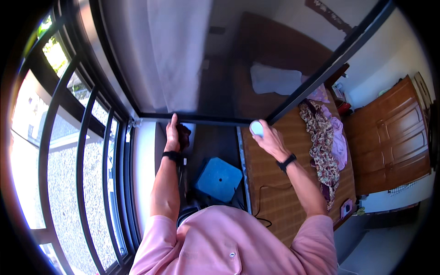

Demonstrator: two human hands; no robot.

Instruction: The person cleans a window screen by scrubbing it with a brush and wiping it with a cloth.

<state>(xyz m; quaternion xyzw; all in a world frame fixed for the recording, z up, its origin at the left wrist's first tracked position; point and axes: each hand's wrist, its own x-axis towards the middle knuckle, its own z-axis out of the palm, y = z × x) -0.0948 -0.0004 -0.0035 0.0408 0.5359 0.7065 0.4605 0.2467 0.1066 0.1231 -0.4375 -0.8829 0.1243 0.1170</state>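
A large black-framed mesh screen (206, 68) stands in front of me, its lower bar (208, 120) at hand height. My left hand (173, 136) reaches up to that bar near its left corner and grips a dark cloth (184, 135) pressed against the frame. My right hand (269, 139) is raised at the bar's right end, where a slanted frame bar (321, 68) meets it. It holds a small pale round object (256, 128) against the frame. Both wrists wear black bands. I wear a pink shirt.
A blue square stool (219, 178) sits on the floor below my hands. To the right is a bed with a woven mat (275, 174), a black cable (270, 189) and piled clothes (323, 146). A wooden wardrobe (389, 137) stands far right, a barred window (87, 160) on the left.
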